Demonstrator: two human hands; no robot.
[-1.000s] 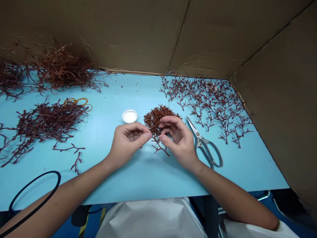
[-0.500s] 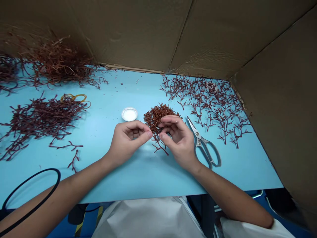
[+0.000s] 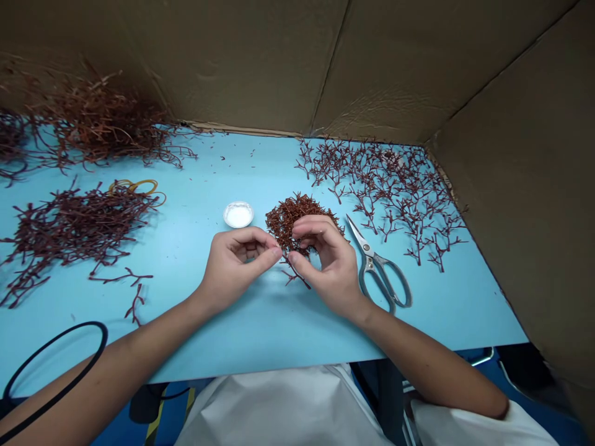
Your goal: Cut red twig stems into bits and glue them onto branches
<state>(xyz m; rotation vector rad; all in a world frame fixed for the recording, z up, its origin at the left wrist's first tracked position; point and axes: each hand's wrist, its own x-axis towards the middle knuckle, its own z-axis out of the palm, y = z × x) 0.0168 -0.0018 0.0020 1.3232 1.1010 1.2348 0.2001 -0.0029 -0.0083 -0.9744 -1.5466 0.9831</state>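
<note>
Bright, even light fills the blue desk (image 3: 260, 334), seemingly from above, and only soft, faint shadows gather beneath the left hand (image 3: 237, 266) and right hand (image 3: 332, 266). The cardboard walls (image 3: 506, 204) sit dimmer — almost murky in the corners. The wide lens bows the frame's edges, and the reddish twigs (image 3: 88, 124) at upper left look slightly soft.
</note>
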